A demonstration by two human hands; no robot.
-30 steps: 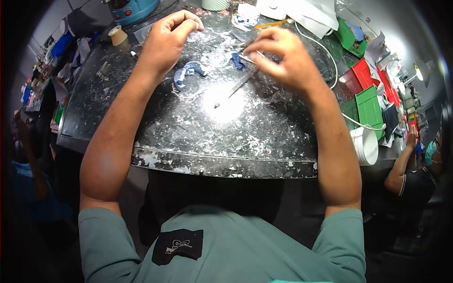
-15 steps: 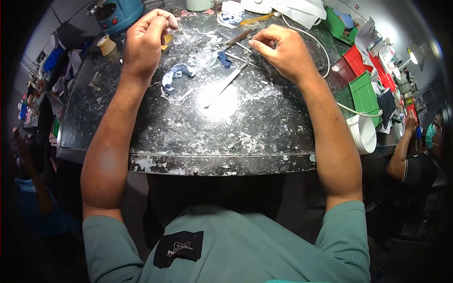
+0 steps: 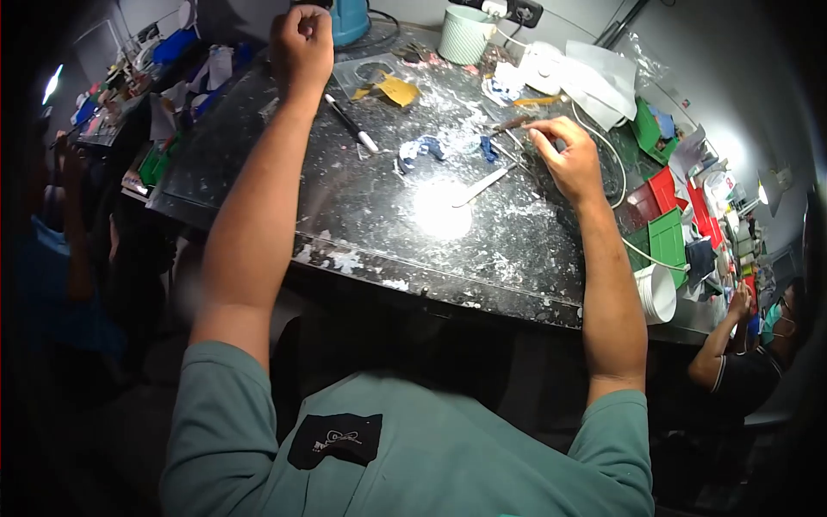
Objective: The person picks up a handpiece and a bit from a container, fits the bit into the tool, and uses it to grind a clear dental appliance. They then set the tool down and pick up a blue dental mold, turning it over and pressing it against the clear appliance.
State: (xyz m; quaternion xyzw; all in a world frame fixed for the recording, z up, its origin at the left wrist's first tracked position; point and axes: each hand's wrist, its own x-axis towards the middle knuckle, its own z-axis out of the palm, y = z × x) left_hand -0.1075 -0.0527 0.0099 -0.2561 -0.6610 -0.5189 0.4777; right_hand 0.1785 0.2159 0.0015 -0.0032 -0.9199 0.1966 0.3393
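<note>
My left hand point(image 3: 303, 52) is raised at the upper left, in front of the blue machine point(image 3: 349, 21). Its fingers are curled closed; I cannot tell what, if anything, is in them. Over the right part of the bench is my right hand point(image 3: 568, 157), loosely bent, thumb and forefinger slightly apart. Its fingertips are close to the end of a brown-handled tool point(image 3: 512, 124). Left of that hand lie a white-handled tool point(image 3: 484, 185) and a small dark blue piece point(image 3: 489, 149). A curved blue-and-white piece point(image 3: 419, 152) sits mid-bench.
A black-and-white pen point(image 3: 351, 123) and a yellow sheet piece point(image 3: 396, 90) lie on the stained black bench point(image 3: 370, 220). Behind stands a pale green pot point(image 3: 466, 36). A white cable point(image 3: 622, 164) runs past green and red bins point(image 3: 662, 191) at right. Another person point(image 3: 745, 358) sits beyond.
The view has turned left, bringing the pen and yellow sheet into sight. My left hand has moved up and away from the bench's middle. The right hand stays near the brown-handled tool.
</note>
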